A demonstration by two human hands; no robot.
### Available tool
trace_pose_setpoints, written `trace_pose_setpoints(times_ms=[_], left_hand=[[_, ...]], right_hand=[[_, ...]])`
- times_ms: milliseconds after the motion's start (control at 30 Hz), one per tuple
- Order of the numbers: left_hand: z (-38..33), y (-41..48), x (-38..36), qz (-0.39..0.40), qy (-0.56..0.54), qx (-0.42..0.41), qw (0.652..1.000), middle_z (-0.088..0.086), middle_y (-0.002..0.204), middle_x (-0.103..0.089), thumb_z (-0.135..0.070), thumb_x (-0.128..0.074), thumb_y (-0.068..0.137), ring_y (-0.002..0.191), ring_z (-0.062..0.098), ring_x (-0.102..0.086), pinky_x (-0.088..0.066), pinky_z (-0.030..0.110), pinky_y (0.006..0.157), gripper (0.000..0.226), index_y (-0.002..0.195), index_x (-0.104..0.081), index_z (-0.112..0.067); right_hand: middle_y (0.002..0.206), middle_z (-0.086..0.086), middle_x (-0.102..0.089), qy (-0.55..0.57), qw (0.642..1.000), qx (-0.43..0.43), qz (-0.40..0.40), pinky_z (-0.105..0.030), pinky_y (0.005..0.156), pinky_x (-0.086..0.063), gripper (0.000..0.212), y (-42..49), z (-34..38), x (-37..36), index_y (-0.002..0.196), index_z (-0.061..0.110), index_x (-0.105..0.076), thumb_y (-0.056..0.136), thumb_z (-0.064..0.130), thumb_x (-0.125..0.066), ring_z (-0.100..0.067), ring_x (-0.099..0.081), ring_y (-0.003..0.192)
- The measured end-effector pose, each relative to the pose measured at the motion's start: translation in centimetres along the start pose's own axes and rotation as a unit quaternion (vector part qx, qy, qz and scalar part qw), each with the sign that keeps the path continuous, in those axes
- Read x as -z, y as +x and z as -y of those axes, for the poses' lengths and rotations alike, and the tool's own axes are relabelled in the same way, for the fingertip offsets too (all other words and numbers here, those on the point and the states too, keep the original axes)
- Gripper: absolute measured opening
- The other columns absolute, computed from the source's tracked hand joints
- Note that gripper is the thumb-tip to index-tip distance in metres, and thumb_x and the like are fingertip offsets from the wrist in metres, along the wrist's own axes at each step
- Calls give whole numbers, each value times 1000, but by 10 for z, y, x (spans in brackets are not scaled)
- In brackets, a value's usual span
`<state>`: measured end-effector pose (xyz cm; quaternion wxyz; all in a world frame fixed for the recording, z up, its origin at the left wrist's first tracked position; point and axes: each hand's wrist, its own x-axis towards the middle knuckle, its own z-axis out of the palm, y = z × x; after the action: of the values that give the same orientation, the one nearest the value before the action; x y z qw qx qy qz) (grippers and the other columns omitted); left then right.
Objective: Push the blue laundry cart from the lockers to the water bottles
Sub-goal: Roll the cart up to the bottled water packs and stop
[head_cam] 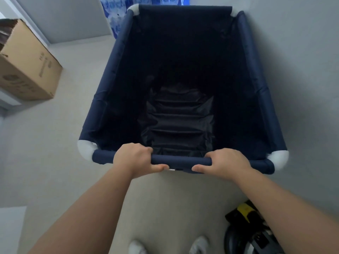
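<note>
1. Nearest to us, at the bottom edge, our two pale shoes point(168, 246) stand on the light floor point(55, 162), side by side and squared to the cart, which suits a straight push ahead.
2. Just to our right, low in the view, lies a dark object with a yellow part point(245, 211); we cannot tell what it is, but it sits close to our right forearm, so we judge a sideways step that way would be risky.
3. Our forearms run forward and converge on the near rail point(180, 160) of the blue laundry cart point(113, 70). Our left hand point(134, 158) is wrapped tightly around the rail, fingers over the top and thumb underneath; our right hand point(229, 162) holds the same rail the same way, a little apart from the left. Gripping on either side of the rail's middle lets us steer as well as push.
4. The cart fills the centre of the view, directly in front of us. Its dark fabric bag point(176, 116) hangs open and looks empty, so we expect it to roll lightly. White corner joints point(86, 149) show at the frame's corners.
5. To the left, well apart from the cart, a cardboard box point(27, 70) rests against a grey surface, clear of our path.
6. Farthest away, just beyond the cart's far rail, we see blue-wrapped water bottles point(113, 17). The cart's front looks very near them, perhaps touching; we judge the push almost finished. No lockers are in view.
</note>
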<state>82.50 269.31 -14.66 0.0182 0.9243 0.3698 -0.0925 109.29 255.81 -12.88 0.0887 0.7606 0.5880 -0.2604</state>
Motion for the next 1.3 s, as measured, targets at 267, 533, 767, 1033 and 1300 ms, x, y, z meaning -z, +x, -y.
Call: trace_pose_setpoints(times_ms=[267,533,767,1033,1300], left_hand=[[8,38,6,12,-11,6,1000,-8,54,-50,-104,-12,60,48,12,-47,-33,33,46,85,67,-51,-29],[19,79,14,27,-48,12,998,-10,54,-51,-101,-21,64,49,7,-48,-33,32,47,77,65,-49,-29],[23,115,15,19,-67,22,997,-7,122,-67,-101,-15,66,116,17,-58,-48,38,92,96,107,-67,-31],[18,139,28,34,-71,72,994,3,169,9,-102,1,62,154,18,14,0,54,125,122,160,-8,-31],[5,158,30,35,-65,92,993,0,170,0,-99,-8,70,154,17,10,-1,52,125,111,157,-25,-32]], right_hand=[[85,14,-65,-10,1000,-14,23,-37,76,-55,90,30,-7,30,106,42,-64,58,104,-20,-9,-61,83],[118,9,-64,-3,998,-12,60,-39,91,-48,92,67,-12,66,137,37,-51,68,97,-37,-18,-60,106],[140,10,-54,-11,998,60,35,-37,102,-39,98,114,12,79,151,40,-36,70,94,-44,-17,-50,126],[168,8,-22,-54,993,94,44,-41,114,-33,97,153,-11,96,159,43,-15,79,76,-58,-17,-31,147],[171,10,0,-45,991,114,43,-37,106,-44,99,176,-34,112,158,46,1,84,40,-64,-13,-7,155]])
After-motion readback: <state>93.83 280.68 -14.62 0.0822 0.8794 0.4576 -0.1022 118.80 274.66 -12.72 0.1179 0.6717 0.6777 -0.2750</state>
